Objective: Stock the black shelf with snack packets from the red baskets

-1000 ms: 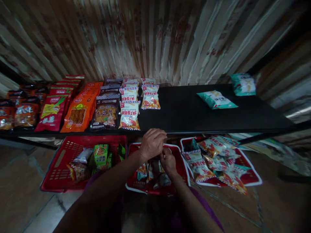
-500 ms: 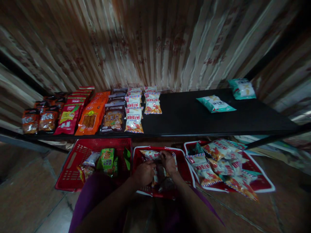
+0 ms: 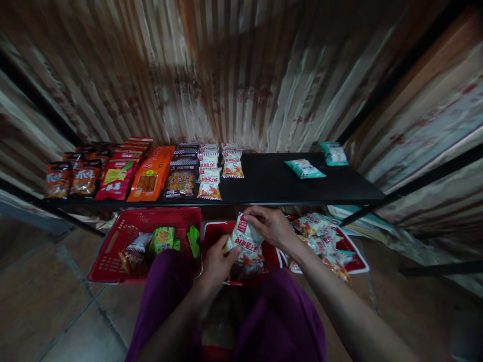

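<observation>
Both my hands hold one white and orange snack bag [image 3: 246, 242] above the middle red basket [image 3: 216, 229]. My left hand [image 3: 219, 261] grips its left side, thumb across the front. Fingers of my right hand [image 3: 266, 225] pinch its top right corner. Below it, more packets lie in the basket, partly hidden by the held bag. Matching white and orange bags [image 3: 210, 183] stand in two columns on the black shelf [image 3: 264, 183], just beyond my hands.
Left on the shelf are dark potato-chip packs [image 3: 181, 180], orange packs [image 3: 151, 173], red packs [image 3: 117, 176] and black-orange packs [image 3: 86, 178]. Two teal bags [image 3: 305, 168] lie at its right. Another red basket [image 3: 109, 241] holds green packets; the right basket [image 3: 358, 261] is piled with snack bags.
My hands have come up out of the middle basket with a snack bag between them. The camera view has shifted, so the shelf's right end and its upright now show more.
</observation>
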Demonstrator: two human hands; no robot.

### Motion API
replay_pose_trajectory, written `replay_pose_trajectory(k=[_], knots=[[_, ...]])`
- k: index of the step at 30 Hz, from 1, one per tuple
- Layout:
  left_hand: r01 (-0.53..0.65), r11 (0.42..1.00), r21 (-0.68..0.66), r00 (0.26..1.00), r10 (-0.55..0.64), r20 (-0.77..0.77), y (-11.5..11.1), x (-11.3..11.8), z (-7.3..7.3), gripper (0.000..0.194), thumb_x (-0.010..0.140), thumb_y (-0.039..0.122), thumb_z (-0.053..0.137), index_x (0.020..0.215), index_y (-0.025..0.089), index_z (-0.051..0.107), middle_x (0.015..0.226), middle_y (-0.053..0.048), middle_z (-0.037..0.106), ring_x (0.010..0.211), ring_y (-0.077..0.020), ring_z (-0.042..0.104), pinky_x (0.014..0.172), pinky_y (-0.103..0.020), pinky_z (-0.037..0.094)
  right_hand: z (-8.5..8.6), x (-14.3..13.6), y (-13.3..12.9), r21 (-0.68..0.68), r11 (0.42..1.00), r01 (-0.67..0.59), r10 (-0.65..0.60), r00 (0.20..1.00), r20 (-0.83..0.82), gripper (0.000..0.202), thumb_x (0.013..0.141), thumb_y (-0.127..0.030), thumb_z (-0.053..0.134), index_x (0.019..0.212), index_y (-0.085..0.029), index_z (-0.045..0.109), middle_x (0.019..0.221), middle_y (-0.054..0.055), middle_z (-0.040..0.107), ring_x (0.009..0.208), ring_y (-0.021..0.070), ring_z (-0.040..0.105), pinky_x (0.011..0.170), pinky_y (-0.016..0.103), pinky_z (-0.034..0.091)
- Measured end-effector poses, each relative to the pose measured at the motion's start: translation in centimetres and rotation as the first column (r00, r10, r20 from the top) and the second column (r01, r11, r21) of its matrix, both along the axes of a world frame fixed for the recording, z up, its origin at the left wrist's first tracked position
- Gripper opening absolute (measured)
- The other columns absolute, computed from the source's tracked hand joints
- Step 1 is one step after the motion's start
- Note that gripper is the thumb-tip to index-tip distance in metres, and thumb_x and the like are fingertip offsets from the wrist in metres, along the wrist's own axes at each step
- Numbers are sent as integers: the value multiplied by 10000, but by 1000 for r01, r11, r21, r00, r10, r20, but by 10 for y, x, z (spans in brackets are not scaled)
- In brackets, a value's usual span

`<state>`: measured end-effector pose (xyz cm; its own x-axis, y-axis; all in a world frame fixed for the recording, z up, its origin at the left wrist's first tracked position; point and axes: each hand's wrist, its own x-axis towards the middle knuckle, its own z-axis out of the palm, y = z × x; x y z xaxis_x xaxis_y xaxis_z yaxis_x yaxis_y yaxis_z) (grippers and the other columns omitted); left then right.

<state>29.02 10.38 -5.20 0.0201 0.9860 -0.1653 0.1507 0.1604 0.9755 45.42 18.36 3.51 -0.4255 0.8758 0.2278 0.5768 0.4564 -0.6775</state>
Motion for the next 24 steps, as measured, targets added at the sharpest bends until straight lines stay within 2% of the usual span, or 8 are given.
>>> replay_pose_trajectory(k=[2, 5, 7, 10, 13, 17, 21, 24], knots=[[-31, 999, 13, 994, 29, 108, -15, -1, 15, 370, 767, 415, 606, 1039, 165, 628, 919, -49, 700, 837, -191, 642, 761, -284, 504, 17, -5, -9, -24, 1000, -19, 19, 1000, -1, 211, 847, -380, 539, 843, -218, 673, 751, 0, 707, 663, 146, 632, 625, 236, 433], [-109, 994, 18, 969, 102, 226, -30, -6, 37, 353, 742, 420, 631, 972, 152, 628, 867, -43, 701, 775, -180, 637, 703, -265, 503, 34, -7, -20, -76, 996, -54, 54, 999, -9, 251, 833, -409, 549, 922, -217, 685, 844, 15, 721, 751, 169, 646, 663, 252, 453], [-141, 990, 23, 955, 130, 268, -37, -10, 49, 340, 727, 412, 646, 949, 155, 626, 857, -39, 703, 763, -178, 637, 693, -263, 503, 42, -6, -27, -109, 992, -62, 60, 998, -20, 279, 834, -419, 539, 944, -210, 686, 870, 22, 719, 777, 177, 642, 675, 262, 459], [-139, 989, 43, 956, 123, 265, -46, -15, 62, 329, 714, 404, 663, 930, 158, 635, 841, -32, 708, 752, -176, 638, 678, -252, 499, 51, -5, -37, -137, 989, -49, 43, 998, -51, 295, 833, -430, 518, 875, -190, 685, 798, 20, 704, 721, 170, 624, 632, 256, 452], [-109, 992, 58, 958, 90, 272, -55, -16, 66, 331, 728, 419, 654, 928, 157, 631, 847, -35, 711, 747, -175, 639, 672, -249, 499, 59, -7, -48, -71, 997, -22, 21, 1000, -20, 289, 831, -424, 490, 796, -189, 654, 716, 8, 666, 651, 152, 588, 592, 241, 424], [-58, 996, 73, 938, 30, 345, -65, -13, 62, 374, 744, 465, 641, 951, 157, 601, 873, -42, 709, 767, -179, 646, 697, -263, 508, 65, -12, -60, 26, 1000, 12, -13, 998, 63, 276, 846, -396, 440, 769, -194, 613, 669, 4, 621, 594, 138, 543, 562, 237, 384], [2, 996, 93, 906, -41, 421, -74, -12, 58, 425, 751, 506, 629, 985, 154, 587, 907, -53, 708, 798, -188, 651, 738, -290, 512, 63, -13, -66, 45, 999, 14, -17, 998, 56, 285, 853, -402, 420, 757, -194, 590, 669, 8, 614, 605, 145, 541, 582, 245, 386], [48, 995, 93, 906, -82, 415, -80, -14, 63, 454, 745, 504, 641, 1029, 154, 590, 966, -65, 705, 856, -201, 651, 777, -299, 508, 61, -11, -70, 15, 1000, 16, -16, 1000, 21, 270, 853, -397, 433, 766, -196, 592, 688, 6, 620, 630, 146, 548, 607, 244, 398]])
